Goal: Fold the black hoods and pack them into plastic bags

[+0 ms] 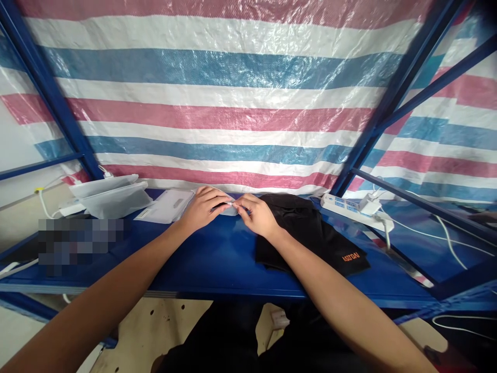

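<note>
My left hand [205, 208] and my right hand [257, 213] meet above the back of the blue table [209, 264]. Their fingertips are pinched close together on the edge of a thin, translucent plastic bag [229, 210], most of which my fingers and left hand cover. Just left of my left hand lies a stack of flat whitish plastic bags [167, 205]. Black folded clothing [306, 228] with orange lettering on one corner lies to the right, partly beneath my right wrist and forearm.
White power strip [351, 207] with plugs and trailing cables sits at the back right. Upright translucent sleeves [112, 194] stand at the back left. Blue metal posts [388, 114] frame both sides. Behind hangs a striped plastic sheet [217, 93].
</note>
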Demonstrator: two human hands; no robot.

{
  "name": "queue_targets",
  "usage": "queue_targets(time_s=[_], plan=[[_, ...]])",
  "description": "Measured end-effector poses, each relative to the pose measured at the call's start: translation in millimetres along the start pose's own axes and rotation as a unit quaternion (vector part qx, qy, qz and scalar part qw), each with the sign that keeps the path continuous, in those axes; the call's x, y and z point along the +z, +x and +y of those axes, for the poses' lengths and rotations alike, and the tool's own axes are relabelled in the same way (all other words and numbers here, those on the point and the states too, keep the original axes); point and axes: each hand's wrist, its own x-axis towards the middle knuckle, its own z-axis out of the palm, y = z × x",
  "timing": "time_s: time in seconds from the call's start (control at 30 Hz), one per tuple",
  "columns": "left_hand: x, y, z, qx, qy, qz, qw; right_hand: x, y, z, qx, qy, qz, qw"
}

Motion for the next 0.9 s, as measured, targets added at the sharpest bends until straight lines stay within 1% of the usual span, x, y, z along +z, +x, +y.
queue_targets(time_s=[0.17,0.27,0.37,0.47,0.53,0.6,0.7,0.8,0.83,0.9], plan=[[2.9,1.2,4.6,0.017,0.001,0.004,1.0,-1.5,0.4,0.5,-0.01,-0.02,-0.01,1.0],[2.9,0.2,1.1,0.003,0.02,0.008,1.0,-5.7,3.1,4.9,0.0,-0.004,-0.002,1.0],[-3.1,-2.4,-10.3,-0.033,0.054,0.021,0.998,-12.3,5.2,13.4,0.039,0.021,0.033,0.998],[-12.8,-6.1,-26.5,-0.066,0.082,0.031,0.994,-18.5,4.7,27.6,0.103,0.025,0.074,0.992],[-18.4,-8.8,-36.7,-0.09,0.082,0.039,0.992,-20.7,3.0,39.6,0.15,0.027,0.11,0.982],[-21.4,-11.0,-43.6,-0.119,0.053,0.04,0.991,-20.6,1.2,51.3,0.19,0.046,0.139,0.971],[-19.5,-12.8,-45.8,-0.185,-0.028,0.021,0.982,-16.9,0.0,61.9,0.234,0.114,0.153,0.953],[-12.6,-12.7,-41.5,-0.273,-0.124,0.0,0.954,-13.0,1.6,62.3,0.262,0.2,0.158,0.931],[-10.0,-12.5,-39.7,-0.293,-0.15,0.001,0.944,-12.3,2.2,61.2,0.268,0.226,0.155,0.924],[-4.9,-12.1,-37.2,-0.315,-0.19,0.02,0.93,-11.8,2.9,58.9,0.28,0.269,0.136,0.911]])
